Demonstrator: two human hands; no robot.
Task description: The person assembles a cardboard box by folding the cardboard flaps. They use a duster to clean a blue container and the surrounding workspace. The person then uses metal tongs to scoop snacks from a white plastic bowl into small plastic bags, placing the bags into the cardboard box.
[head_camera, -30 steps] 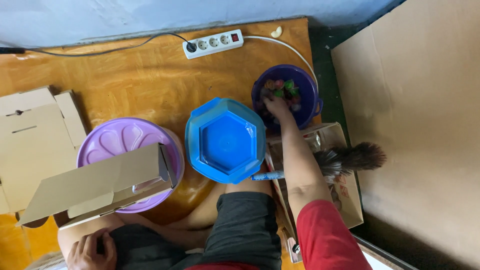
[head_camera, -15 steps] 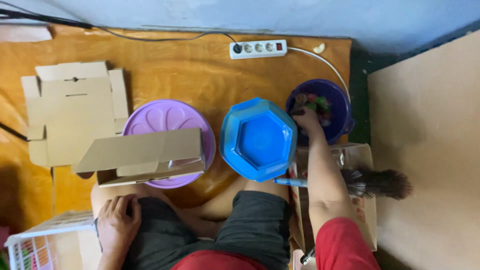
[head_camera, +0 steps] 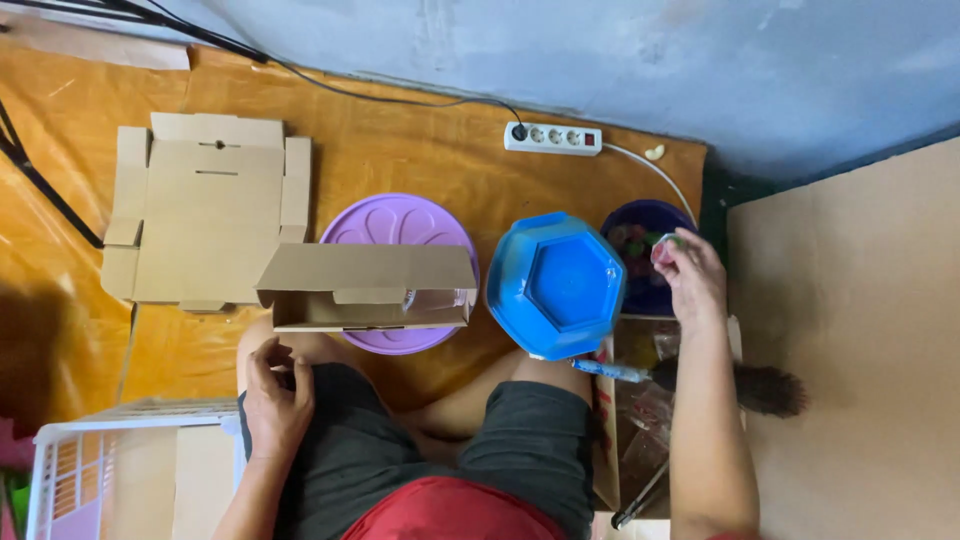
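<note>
Right hand (head_camera: 692, 278), lifted from inside the dark purple tub (head_camera: 640, 262) to just above its 3 o'clock rim; half a second earlier it was buried among the contents. The fingers now pinch a small rounded piece (head_camera: 664, 250), pink and pale green, so one item has left the heap of glossy, multicoloured pieces below. At 9 o'clock of the tub, an upturned blue octagonal plastic basin (head_camera: 556, 285), smooth and faceted. Farther at 9 o'clock, a lilac round lid (head_camera: 398, 225) with petal relief, bearing an open corrugated carton (head_camera: 368, 288). Left hand (head_camera: 272, 398) rests loosely curled on the thigh, holding nothing. A feather duster (head_camera: 730, 380) lies at 6 o'clock.
</note>
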